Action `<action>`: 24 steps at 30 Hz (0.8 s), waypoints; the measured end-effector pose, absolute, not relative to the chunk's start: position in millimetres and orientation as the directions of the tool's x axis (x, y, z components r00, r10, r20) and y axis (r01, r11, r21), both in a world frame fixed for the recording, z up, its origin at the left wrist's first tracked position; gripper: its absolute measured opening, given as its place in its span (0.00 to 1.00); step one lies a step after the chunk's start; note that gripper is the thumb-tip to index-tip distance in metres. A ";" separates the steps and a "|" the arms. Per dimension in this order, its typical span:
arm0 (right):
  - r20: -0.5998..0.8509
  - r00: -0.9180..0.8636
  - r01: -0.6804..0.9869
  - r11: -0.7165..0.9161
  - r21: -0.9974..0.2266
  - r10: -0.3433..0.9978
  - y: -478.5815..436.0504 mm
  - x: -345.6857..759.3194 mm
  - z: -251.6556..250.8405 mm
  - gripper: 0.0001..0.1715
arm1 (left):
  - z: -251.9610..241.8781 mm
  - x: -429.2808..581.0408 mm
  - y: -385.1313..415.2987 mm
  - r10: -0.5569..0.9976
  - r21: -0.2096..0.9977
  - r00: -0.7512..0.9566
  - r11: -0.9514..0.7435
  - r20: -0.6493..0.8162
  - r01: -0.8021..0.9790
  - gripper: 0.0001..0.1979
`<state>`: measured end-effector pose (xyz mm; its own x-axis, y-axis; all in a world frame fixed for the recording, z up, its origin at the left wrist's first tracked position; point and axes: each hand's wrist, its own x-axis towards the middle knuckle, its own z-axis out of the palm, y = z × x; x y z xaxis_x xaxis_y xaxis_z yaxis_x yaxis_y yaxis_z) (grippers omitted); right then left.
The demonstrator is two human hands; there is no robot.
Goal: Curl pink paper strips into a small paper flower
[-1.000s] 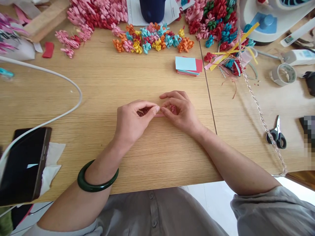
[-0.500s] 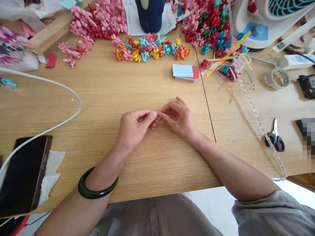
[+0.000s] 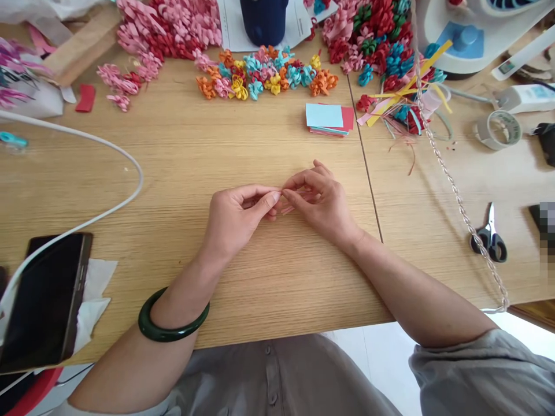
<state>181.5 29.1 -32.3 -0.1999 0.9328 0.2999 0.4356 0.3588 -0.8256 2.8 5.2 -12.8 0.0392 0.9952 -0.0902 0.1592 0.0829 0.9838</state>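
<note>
Both hands meet above the middle of the wooden table [image 3: 182,173]. My left hand [image 3: 236,216] is closed in a pinch, thumb against forefinger. Right beside it my right hand [image 3: 323,205] pinches too, fingertips almost touching those of the left. Between and behind the fingers shows a narrow pink strip [image 3: 287,209], mostly hidden by the hands. Beyond them lies a stack of light blue and red paper pieces [image 3: 325,117]. A dark green bangle [image 3: 173,334] circles my left forearm.
At the back lie colourful flower pieces [image 3: 273,81], a pink heap [image 3: 173,29] and a dark blue cup [image 3: 263,23]. Scissors [image 3: 489,240], a tape roll [image 3: 498,130] and a twisted cord [image 3: 451,182] are on the right. A tablet [image 3: 41,300] and white cable [image 3: 108,149] lie left.
The view has shifted slightly, so the table's things sit a little higher. Both hands stay pinched together, and the right hand's fingers have turned a little, with slightly more of the pink strip showing.
</note>
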 end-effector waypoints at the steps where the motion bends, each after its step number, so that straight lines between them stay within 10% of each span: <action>1: 0.300 -0.209 0.435 0.363 -0.824 0.931 28.8 181.3 -32.5 0.06 | -12.8 3.3 5.1 0.996 0.981 0.032 0.080 -0.087 0.174 0.08; 24: 0.323 -0.233 0.395 0.393 -0.830 0.917 28.0 182.6 -32.7 0.06 | -15.9 5.1 4.9 0.998 0.977 0.061 -0.002 -0.012 0.215 0.07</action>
<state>182.6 28.0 -32.7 -0.2325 0.9172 0.3234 0.3950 0.3929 -0.8304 5.1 4.9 -15.9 0.0609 0.9981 -0.0116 0.2148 -0.0018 0.9767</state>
